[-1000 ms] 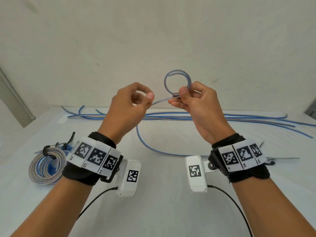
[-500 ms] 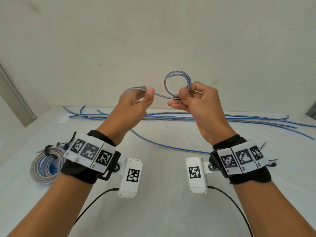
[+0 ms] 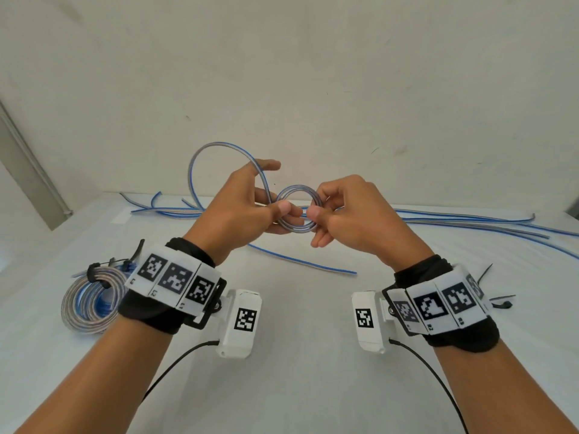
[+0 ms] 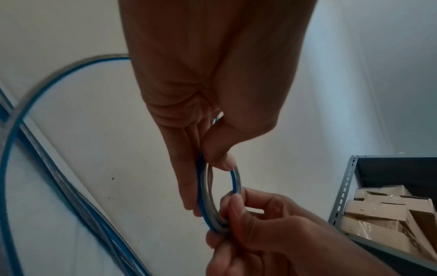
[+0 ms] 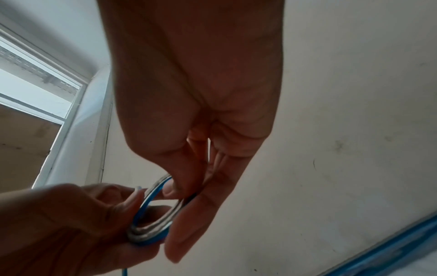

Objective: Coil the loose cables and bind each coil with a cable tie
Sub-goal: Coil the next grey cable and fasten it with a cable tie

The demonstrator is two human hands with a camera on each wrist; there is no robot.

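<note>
Cable (image 3: 294, 211), glossy, blue and silvery-clear, was wound into a small round coil held in the air above the white bench (image 3: 297, 386), between both hands. The left hand (image 3: 238, 211) pinched the coil's left side, thumb on the near face, fingers behind; a wide loose loop (image 3: 200, 164) arched up and left over it. The right hand (image 3: 354, 214) pinched the coil's right side, fingers curled. Loose cables (image 3: 470, 220) trailed along the bench's far edge. A finished coil (image 3: 87, 302), bound with a black tie, lay near-left. Black cable ties (image 3: 498, 303) lay right, past the wrist.
</note>
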